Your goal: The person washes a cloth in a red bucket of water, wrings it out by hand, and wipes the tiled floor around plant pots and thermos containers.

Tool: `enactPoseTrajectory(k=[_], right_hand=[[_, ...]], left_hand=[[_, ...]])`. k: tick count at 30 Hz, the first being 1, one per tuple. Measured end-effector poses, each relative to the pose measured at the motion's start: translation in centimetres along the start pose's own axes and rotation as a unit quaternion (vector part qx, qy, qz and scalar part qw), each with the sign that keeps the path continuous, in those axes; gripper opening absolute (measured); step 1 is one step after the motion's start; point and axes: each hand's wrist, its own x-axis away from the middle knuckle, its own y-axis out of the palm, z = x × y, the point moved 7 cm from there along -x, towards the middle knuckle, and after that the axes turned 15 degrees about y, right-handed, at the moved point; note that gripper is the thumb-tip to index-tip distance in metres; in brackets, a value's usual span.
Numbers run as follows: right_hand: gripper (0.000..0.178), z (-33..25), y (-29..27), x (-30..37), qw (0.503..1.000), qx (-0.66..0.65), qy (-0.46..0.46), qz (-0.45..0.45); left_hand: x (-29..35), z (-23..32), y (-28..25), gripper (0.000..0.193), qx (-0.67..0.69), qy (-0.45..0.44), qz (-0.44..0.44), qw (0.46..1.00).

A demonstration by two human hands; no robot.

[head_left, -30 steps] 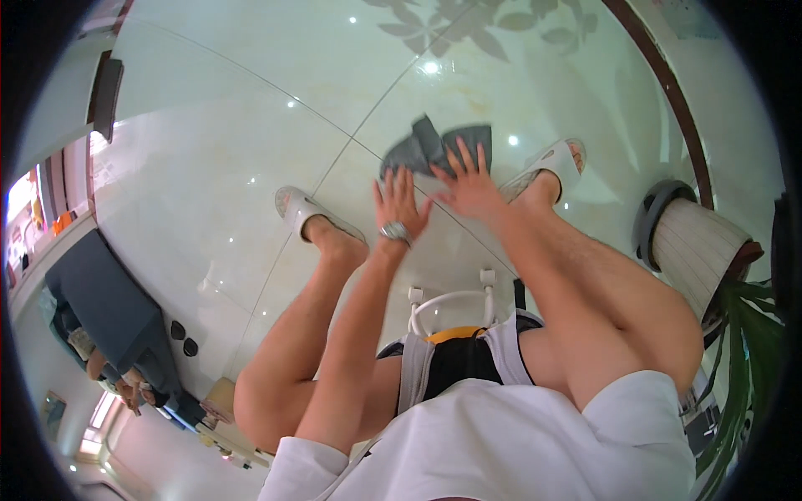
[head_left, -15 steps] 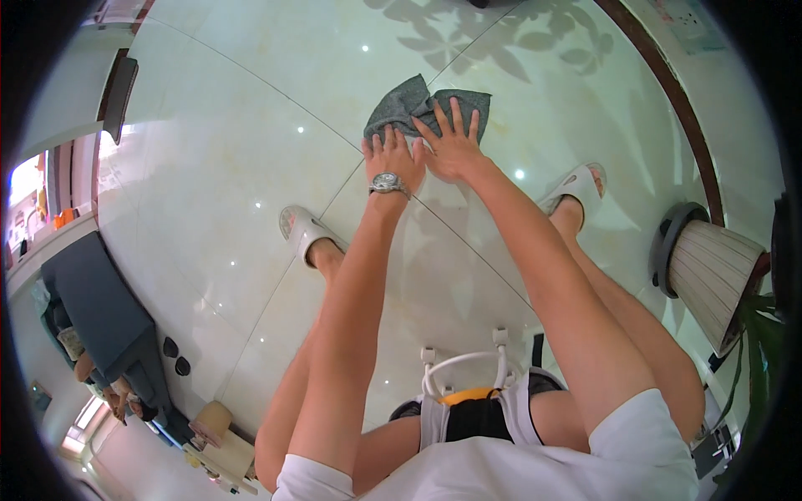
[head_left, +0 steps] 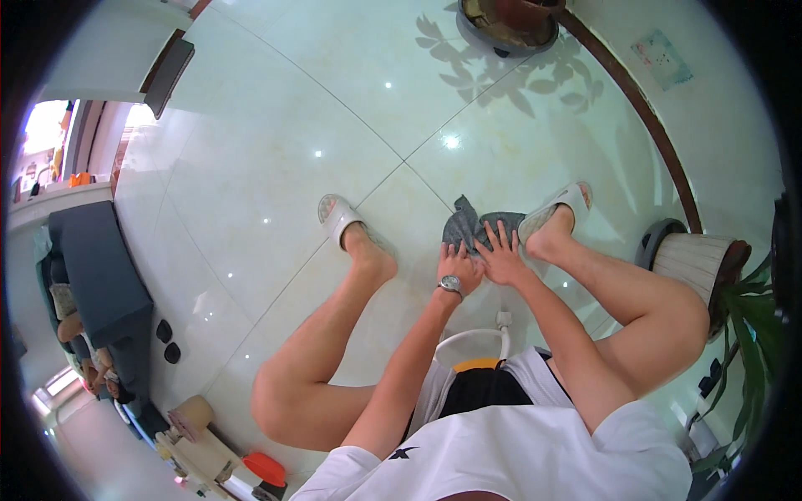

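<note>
Cloth (head_left: 461, 227) drawn back under left hand (head_left: 459, 269), right hand (head_left: 505, 264); pot (head_left: 689, 261) holds plant (head_left: 746, 330).

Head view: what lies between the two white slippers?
In the head view, the gray cloth lies between the left slipper and the right slipper, nearer the right one, with the left hand and right hand on it.
</note>
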Motion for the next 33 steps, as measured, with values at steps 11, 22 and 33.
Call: enactPoseTrajectory(k=[11, 22, 33], right_hand=[[0.032, 1.6, -11.1, 5.8, 0.860, -0.421, 0.113, 0.264], [0.017, 12.8, -28.1, 39.2, 0.550, -0.498, 0.087, 0.665], [0.051, 32.6, -9.3, 44.1, 0.266, -0.780, 0.323, 0.465]], left_hand=[[0.8, 1.8, -8.0, 0.051, 0.151, -0.071, 0.096, 0.981], [-3.6, 12.9, -17.3, 0.059, 0.086, 0.036, -0.003, 0.996], [-11.4, 22.1, -16.0, 0.069, 0.350, 0.168, 0.015, 0.921]])
